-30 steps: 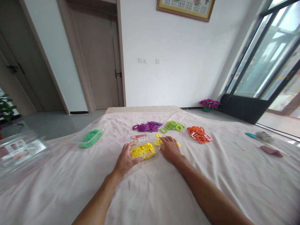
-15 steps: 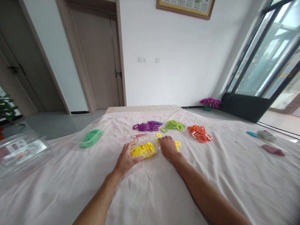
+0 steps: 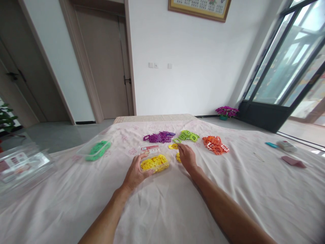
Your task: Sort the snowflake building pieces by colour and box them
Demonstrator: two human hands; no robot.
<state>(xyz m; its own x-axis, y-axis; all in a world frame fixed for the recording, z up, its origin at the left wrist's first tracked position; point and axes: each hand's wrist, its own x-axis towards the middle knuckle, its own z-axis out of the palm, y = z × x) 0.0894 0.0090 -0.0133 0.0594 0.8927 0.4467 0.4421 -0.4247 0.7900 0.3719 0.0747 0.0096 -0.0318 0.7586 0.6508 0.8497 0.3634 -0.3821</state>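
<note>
My left hand [image 3: 135, 172] is wrapped around the left end of a clear plastic box [image 3: 162, 167], steadying it on the cloth. Inside lies a heap of flat yellow plastic building pieces [image 3: 154, 162]. To the right of the box, my right hand [image 3: 187, 157] has its fingers drawn together at the edge of a yellow notched piece [image 3: 173, 146]. Another yellow piece [image 3: 178, 157] lies beside the palm, partly hidden by the hand. A clear lid with a red-and-white label [image 3: 150, 149] rests just behind the box.
Behind are piles of purple pieces [image 3: 159, 137], lime green pieces [image 3: 188, 135] and orange pieces [image 3: 215, 145]. A clear box with green pieces [image 3: 98, 150] is at left, near stacked clear containers [image 3: 25, 166]. A pink item [image 3: 294, 161] and a whitish packet [image 3: 286, 146] lie far right.
My right hand has moved from the box's right end, slightly up and right, to the loose yellow pieces. My left hand stays on the box.
</note>
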